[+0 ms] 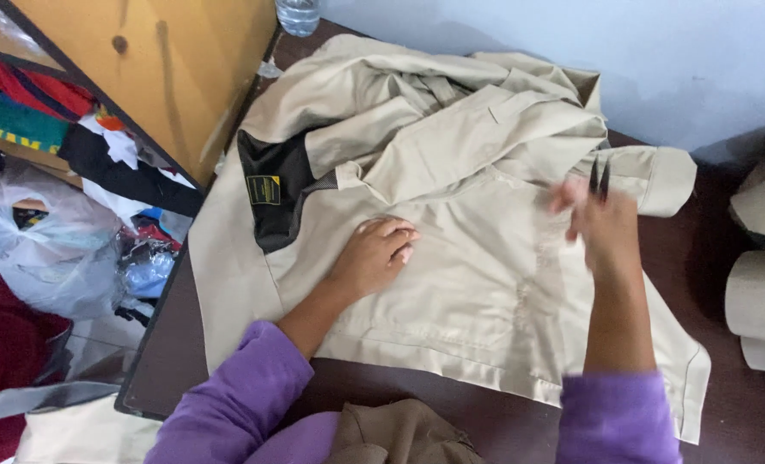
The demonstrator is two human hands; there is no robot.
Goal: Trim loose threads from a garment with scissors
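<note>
Dark table [726, 412], beige jacket [460, 258] spread out, left hand [372, 256] flat on it, right hand [604, 225] fingers gripping small black snips [600, 179]

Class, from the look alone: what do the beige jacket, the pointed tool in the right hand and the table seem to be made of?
Jacket: woven cloth, probably cotton twill, matte; it creases softly and shows stitched seams. Tool in the right hand: probably dark metal, going by its two thin, pointed blades, though it is blurred. Table: likely wood or laminate, dark brown, smooth and faintly glossy.

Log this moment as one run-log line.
left hand: flat on beige jacket | right hand: holds small dark snips, raised, blurred | jacket: spread on dark table
</note>
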